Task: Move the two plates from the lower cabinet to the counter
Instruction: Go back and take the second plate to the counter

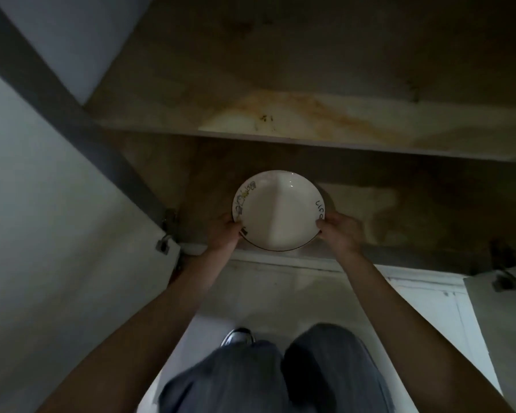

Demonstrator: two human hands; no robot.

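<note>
A white plate [278, 210] with a dark rim line, a small picture on its left edge and lettering on its right edge is at the front of the lower cabinet's bottom shelf [370, 210]. My left hand [225, 231] grips its left edge, thumb on the rim. My right hand [338, 231] grips its right edge. Whether a second plate lies under it, I cannot tell.
A stained shelf board [310, 126] runs across above the plate. The open cabinet door [57, 234] stands at the left with its hinge [167, 234]. Another door [501, 323] with a hinge is at the right. My knees in grey trousers [280, 374] are below, over the pale floor.
</note>
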